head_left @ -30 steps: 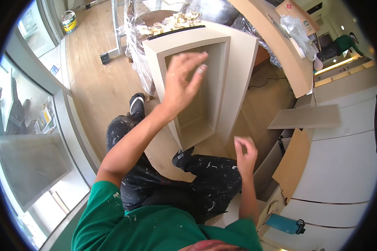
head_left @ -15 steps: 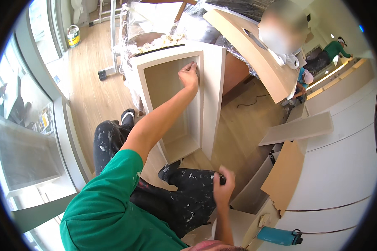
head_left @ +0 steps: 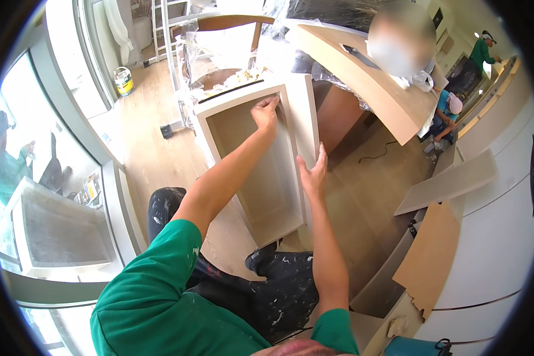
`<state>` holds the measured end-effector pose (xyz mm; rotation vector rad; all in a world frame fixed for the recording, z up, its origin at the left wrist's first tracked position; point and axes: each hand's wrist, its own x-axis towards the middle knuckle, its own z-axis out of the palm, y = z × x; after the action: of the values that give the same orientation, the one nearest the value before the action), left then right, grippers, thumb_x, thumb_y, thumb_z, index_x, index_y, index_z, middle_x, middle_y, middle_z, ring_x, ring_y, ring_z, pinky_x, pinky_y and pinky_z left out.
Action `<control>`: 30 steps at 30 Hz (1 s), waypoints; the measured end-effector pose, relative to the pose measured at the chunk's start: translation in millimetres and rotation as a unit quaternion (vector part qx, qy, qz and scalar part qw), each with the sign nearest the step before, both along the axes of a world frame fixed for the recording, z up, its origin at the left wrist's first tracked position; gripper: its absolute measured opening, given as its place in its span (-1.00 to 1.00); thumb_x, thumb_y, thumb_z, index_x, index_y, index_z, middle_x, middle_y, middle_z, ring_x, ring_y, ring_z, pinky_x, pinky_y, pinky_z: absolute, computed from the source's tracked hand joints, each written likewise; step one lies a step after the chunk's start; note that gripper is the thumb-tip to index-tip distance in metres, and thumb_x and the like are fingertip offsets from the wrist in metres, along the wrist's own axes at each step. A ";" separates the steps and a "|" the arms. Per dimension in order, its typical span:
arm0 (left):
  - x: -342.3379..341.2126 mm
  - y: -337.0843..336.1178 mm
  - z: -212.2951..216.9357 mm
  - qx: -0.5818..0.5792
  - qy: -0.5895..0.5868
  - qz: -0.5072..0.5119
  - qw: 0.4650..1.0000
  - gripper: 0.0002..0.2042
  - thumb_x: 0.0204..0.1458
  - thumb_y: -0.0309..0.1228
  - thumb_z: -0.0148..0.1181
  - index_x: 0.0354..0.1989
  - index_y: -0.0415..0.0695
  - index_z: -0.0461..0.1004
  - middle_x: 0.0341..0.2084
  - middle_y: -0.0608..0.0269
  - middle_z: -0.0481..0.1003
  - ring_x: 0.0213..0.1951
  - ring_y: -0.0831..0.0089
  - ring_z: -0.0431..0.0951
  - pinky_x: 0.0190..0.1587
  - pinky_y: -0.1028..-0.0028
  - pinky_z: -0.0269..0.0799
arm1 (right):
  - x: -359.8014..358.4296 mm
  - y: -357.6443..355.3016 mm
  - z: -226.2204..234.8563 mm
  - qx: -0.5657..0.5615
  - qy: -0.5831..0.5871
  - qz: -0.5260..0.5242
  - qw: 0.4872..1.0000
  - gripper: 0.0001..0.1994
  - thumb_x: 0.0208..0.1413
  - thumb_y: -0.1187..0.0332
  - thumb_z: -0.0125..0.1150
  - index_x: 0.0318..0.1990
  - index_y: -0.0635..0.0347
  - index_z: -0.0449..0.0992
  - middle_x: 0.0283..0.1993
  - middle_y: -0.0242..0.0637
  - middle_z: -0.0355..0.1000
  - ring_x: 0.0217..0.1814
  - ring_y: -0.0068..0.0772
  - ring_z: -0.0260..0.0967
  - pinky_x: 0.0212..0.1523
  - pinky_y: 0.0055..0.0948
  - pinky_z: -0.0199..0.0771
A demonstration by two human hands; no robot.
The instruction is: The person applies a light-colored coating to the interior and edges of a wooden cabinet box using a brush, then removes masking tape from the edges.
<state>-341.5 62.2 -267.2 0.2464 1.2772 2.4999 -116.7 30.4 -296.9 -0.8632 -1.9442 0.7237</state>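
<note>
A pale cream box-shaped cabinet [head_left: 310, 113] stands tilted in front of me, its hollow side facing up toward me. My left hand [head_left: 266, 114] is at the upper right inside edge of its frame, fingers pinched together; whatever is between them is too small or hidden to make out. Beside the cabinet's right outer side is my right hand [head_left: 314, 173], fingers stretched and thumb apart, holding nothing. Whether its fingertips touch the panel I cannot tell. A dark strip [head_left: 230, 91] lies along the cabinet's far edge.
A brown board [head_left: 362, 89] with a knife-like tool [head_left: 360, 56] on it juts in at upper right, a person behind it. A ladder [head_left: 171, 65] and paint bucket [head_left: 123, 81] stand far left. Glass doors [head_left: 71, 154] line the left. Loose panels [head_left: 448, 181] lean right; two co-workers are beyond.
My right hand has risen from above my leg to the cabinet's right side. My left hand stays at the frame's upper inside edge. The view has shifted slightly.
</note>
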 end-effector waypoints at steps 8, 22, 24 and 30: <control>14.7 -9.9 -12.2 -0.054 0.001 -0.013 0.998 -0.82 0.06 -0.44 0.40 -0.21 -0.29 0.67 -0.40 0.35 0.60 -0.45 0.64 0.39 -0.37 0.58 0.31 | 8.4 -1.8 -1.5 -0.037 0.017 0.044 0.998 -0.07 0.07 0.06 0.43 0.49 0.26 0.05 0.48 0.13 0.11 0.53 0.11 0.04 0.48 -0.06 0.05; 17.6 -23.4 12.6 -0.046 -0.055 -0.042 0.997 -0.82 0.03 -0.42 0.45 -0.26 -0.26 0.66 -0.36 0.32 0.63 -0.40 0.60 0.46 -0.32 0.53 0.36 | 13.8 4.5 -2.3 -0.050 0.014 0.069 0.996 -0.05 0.05 0.08 0.47 0.48 0.34 0.06 0.48 0.14 0.11 0.53 0.06 0.05 0.49 -0.10 0.04; 14.4 -21.3 10.6 -0.044 -0.053 -0.048 0.996 -0.82 0.04 -0.42 0.45 -0.26 -0.25 0.65 -0.36 0.32 0.63 -0.40 0.59 0.45 -0.32 0.53 0.36 | 11.9 2.8 -2.3 -0.042 0.020 0.065 0.997 -0.04 0.04 0.09 0.47 0.48 0.32 0.05 0.48 0.14 0.11 0.52 0.06 0.06 0.48 -0.10 0.04; 7.1 -15.3 4.1 -0.040 -0.030 -0.062 0.997 -0.86 0.07 -0.43 0.42 -0.27 -0.23 0.64 -0.35 0.34 0.61 -0.38 0.60 0.45 -0.31 0.54 0.36 | 9.7 -1.6 6.1 -0.075 0.027 0.076 0.994 0.01 0.00 0.07 0.49 0.50 0.29 0.02 0.48 0.15 0.09 0.54 0.07 0.03 0.49 -0.10 0.01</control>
<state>-334.4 46.8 -263.0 0.2214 1.2945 2.3295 -107.0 28.9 -290.8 -0.7827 -1.9417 0.9840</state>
